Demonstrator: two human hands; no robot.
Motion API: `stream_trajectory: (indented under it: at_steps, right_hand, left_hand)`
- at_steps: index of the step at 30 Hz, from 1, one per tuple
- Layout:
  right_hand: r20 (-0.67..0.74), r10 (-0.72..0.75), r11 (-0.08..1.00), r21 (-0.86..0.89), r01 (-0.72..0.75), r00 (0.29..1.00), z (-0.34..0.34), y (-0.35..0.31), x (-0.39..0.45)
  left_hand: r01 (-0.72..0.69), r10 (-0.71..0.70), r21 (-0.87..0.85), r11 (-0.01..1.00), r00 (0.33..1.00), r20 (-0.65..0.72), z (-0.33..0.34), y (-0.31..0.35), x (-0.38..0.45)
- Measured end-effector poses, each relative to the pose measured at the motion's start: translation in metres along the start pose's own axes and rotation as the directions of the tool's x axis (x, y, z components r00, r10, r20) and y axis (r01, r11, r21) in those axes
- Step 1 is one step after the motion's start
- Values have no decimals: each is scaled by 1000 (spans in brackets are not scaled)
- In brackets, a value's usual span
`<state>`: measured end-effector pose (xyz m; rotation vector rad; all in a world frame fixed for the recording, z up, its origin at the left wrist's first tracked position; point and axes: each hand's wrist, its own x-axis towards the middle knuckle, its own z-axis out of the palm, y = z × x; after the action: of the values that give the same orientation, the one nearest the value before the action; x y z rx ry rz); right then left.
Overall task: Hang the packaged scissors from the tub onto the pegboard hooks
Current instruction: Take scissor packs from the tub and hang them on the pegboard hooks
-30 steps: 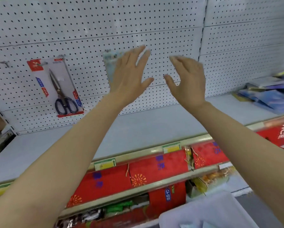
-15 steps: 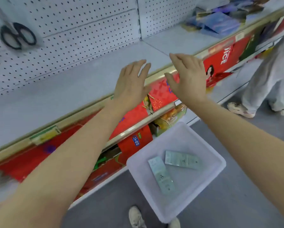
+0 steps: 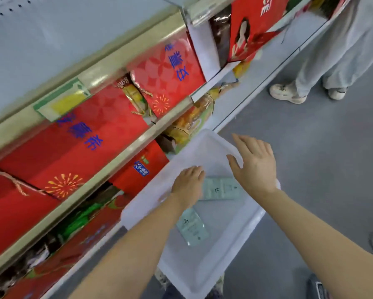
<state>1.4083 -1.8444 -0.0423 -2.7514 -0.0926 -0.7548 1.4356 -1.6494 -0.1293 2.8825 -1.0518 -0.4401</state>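
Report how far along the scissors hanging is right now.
Done: nothing that can be confirmed here, since the pegboard hooks are out of view. In hand: the left hand reaches down into the white tub at one pale green pack, grip not clear; the right hand hovers open above it. Left: two packs lie in the tub, including a second pack, both unhung.

My left hand [image 3: 188, 183] and right hand [image 3: 255, 165] are bare, no gloves, rings or watch on them; both forearms are bare too, no sleeve reaching into view; fingernails short and plain on my right hand; those on my left are hidden.
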Motion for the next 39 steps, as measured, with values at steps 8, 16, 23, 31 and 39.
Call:
stream_trajectory:
  at_steps: [8, 16, 23, 31, 39]
  right_hand:
    - [76, 88, 995, -49, -85, 993, 46, 40, -57]
    - [107, 128, 992, -36, -124, 986, 61, 48, -77]
    - [260, -65, 998, 43, 56, 963, 65, 35, -92]
    - [642, -587, 772, 263, 578, 493, 134, -10, -135]
    - [749, -661, 337, 339, 878, -35, 182, -26, -136]
  left_hand:
    - [18, -19, 6, 1000, 975, 221, 86, 29, 49]
    - [-9, -9, 136, 991, 992, 129, 109, 29, 63]
    - [232, -280, -286, 930, 950, -141, 17, -8, 31]
    - [333, -530, -500, 799, 784, -325, -8, -55, -44]
    - [350, -605, -540, 766, 677, -419, -12, -70, -80]
